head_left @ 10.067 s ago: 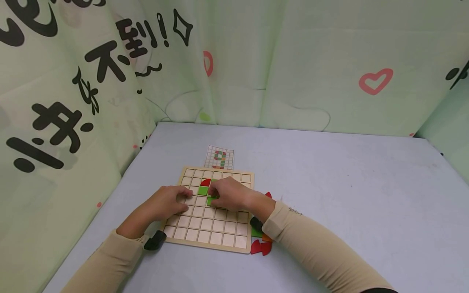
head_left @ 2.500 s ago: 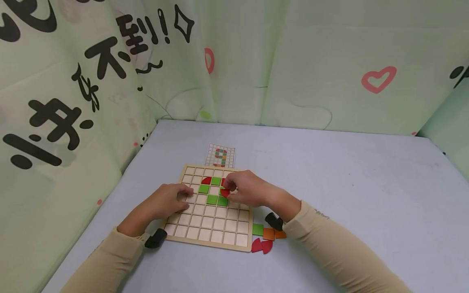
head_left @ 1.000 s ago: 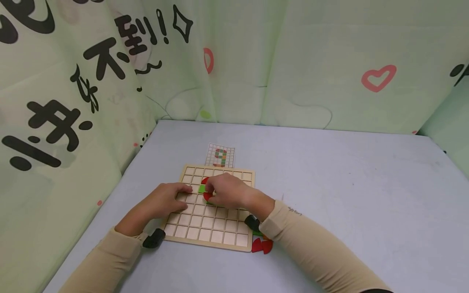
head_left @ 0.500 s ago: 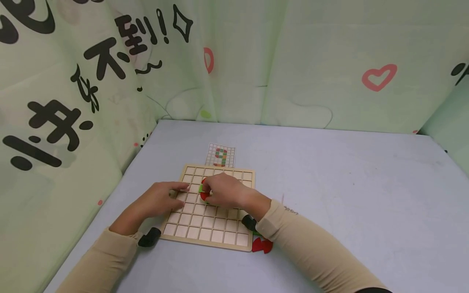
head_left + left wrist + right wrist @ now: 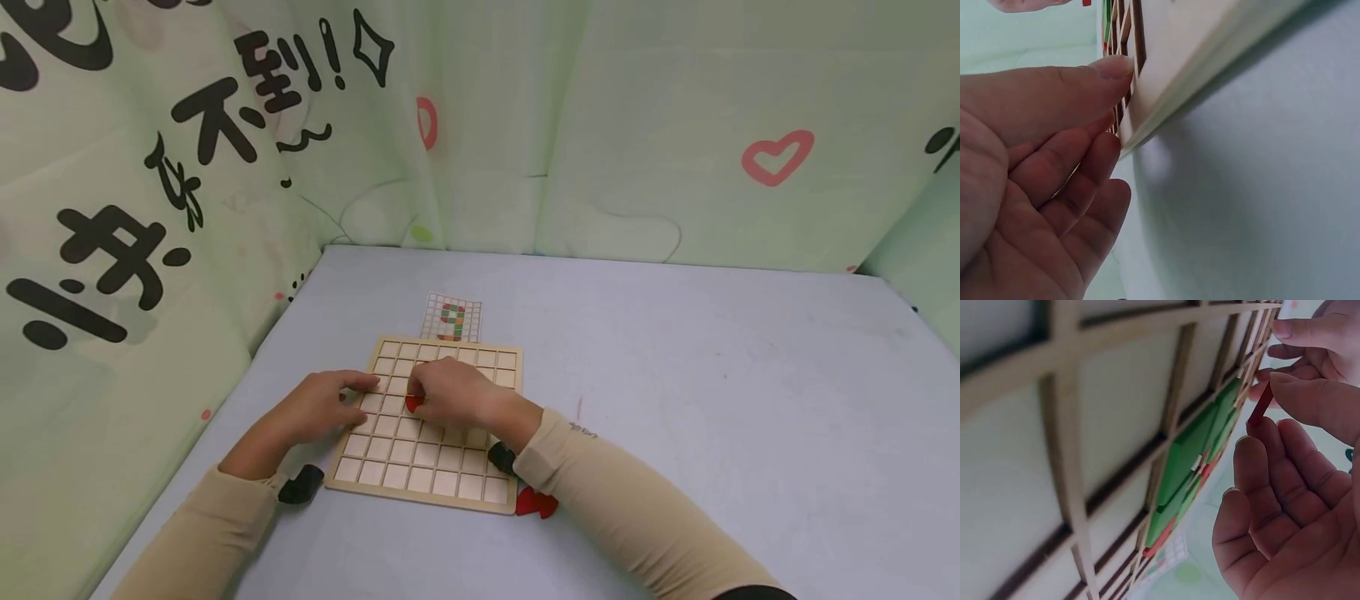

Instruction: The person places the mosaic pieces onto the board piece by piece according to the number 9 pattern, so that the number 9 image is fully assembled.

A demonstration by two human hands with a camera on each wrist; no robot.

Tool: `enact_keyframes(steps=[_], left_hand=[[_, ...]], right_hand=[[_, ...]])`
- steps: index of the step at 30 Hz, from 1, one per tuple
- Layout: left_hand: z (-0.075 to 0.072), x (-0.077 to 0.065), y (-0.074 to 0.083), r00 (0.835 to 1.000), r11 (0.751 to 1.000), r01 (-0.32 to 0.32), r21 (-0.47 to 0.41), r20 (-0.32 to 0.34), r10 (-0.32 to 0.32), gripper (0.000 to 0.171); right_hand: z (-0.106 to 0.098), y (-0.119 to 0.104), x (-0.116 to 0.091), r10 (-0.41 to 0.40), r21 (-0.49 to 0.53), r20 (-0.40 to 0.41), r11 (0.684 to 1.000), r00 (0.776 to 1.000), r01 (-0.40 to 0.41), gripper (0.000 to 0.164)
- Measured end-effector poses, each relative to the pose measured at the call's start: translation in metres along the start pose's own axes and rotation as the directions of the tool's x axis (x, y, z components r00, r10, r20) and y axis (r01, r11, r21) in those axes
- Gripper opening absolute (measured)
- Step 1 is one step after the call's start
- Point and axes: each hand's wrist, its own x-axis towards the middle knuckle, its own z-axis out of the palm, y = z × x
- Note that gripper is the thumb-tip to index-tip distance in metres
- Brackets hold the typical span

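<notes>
My right hand (image 5: 457,393) is over the gridded wooden board (image 5: 420,497), pinching a red curved-edge tile (image 5: 413,403) between thumb and fingertips. In the right wrist view that red tile (image 5: 1261,403) stands tilted, clear of the grid, while several green tiles (image 5: 1191,453) and red ones lie in the board's cells. From the head, my right hand covers those placed tiles. My left hand (image 5: 318,406) rests at the board's left edge, thumb and index finger spread. The left wrist view has its thumb (image 5: 1110,67) by the rim and its fingers loosely bent, holding nothing.
Behind the board lies a pattern card (image 5: 452,317) with a coloured figure on a grid. Red tiles (image 5: 536,502) lie by the board's lower right corner, partly under my right sleeve (image 5: 600,483). A printed curtain (image 5: 637,125) encloses the white table (image 5: 712,375).
An earlier frame shows green tiles filling cells in the board. My right hand has since brought a red tile in and shifted it left. My left hand has slid slightly left.
</notes>
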Motion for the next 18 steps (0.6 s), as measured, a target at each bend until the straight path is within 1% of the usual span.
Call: enact_keyframes(steps=[6,11,18], left_hand=[[-0.0004,-0.0007,-0.0022,1.000,1.000,-0.006,-0.002,-0.005,0.006,0.049],[-0.0027,-0.0018,-0.0023,1.000,1.000,-0.007,-0.015,0.003,0.007,0.049],[-0.0034,-0.0017,-0.0027,1.000,1.000,-0.015,-0.019,0.004,0.015,0.048]], right_hand=[[0.0039,0.0001,0.0022,0.016,-0.013,0.007,1.000,1.000,-0.016,0.014],[0.0042,0.0001,0.0016,0.027,-0.012,0.009,1.000,1.000,-0.026,0.016],[0.0048,0.0022,0.0035,0.040,-0.017,0.011,0.999,0.999,-0.040,0.011]])
